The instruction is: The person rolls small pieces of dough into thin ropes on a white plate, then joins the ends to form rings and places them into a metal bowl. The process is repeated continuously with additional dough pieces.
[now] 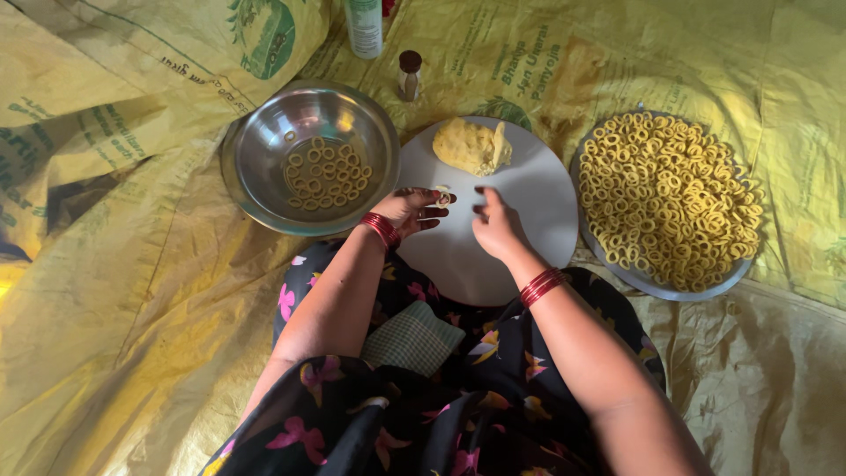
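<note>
My left hand [412,209] pinches a small pale dough ring [442,196] at its fingertips, over the left part of a round grey board [538,198]. Just to the right, my right hand [495,226] hovers over the board with fingers loosely curled and nothing visible in it. A lump of yellow dough [471,145] lies at the far side of the board. Left of the board, a steel bowl [264,145] holds several dough rings [328,173]. On the right, a steel plate [656,284] is heaped with many more rings [665,198].
Yellow printed sacking [115,291] covers the floor all around. A small brown-capped bottle [409,74] and a white-green container [363,26] stand beyond the board. My lap in dark floral cloth, with a green checked cloth [412,338], fills the near side.
</note>
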